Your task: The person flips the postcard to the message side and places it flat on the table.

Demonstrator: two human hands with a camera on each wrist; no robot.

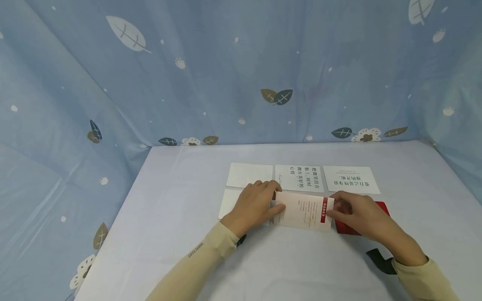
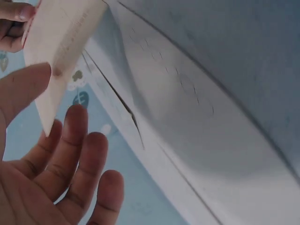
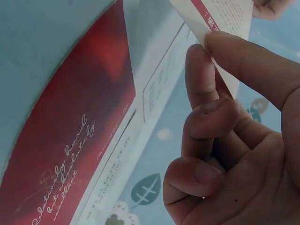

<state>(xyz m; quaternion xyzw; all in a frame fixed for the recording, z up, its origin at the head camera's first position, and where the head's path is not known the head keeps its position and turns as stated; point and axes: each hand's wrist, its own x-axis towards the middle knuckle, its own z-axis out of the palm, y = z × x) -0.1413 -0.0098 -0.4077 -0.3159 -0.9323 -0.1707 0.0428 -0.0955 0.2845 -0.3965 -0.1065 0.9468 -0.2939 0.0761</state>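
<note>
Both hands hold one cream card [image 1: 303, 211] with a red band and small printed text, raised over the table. My left hand [image 1: 256, 205] pinches its left end; in the left wrist view the thumb lies flat on the card's face. At the other end, my right hand [image 1: 357, 213] pinches the card beside the red band, its thumb and index finger meeting at the edge in the right wrist view. Under the right hand lies a red card [image 3: 70, 140] with white script, partly hidden in the head view. A white card [image 1: 227, 202] is partly covered by the left hand.
Behind the hands is a row of cards: a plain-looking white one [image 1: 250, 175] and two with dark characters, one in the middle [image 1: 308, 186] and one at right [image 1: 352, 179]. A pale cloth covers the table [image 1: 180, 200]; a blue leaf-patterned curtain [image 1: 226, 75] hangs behind.
</note>
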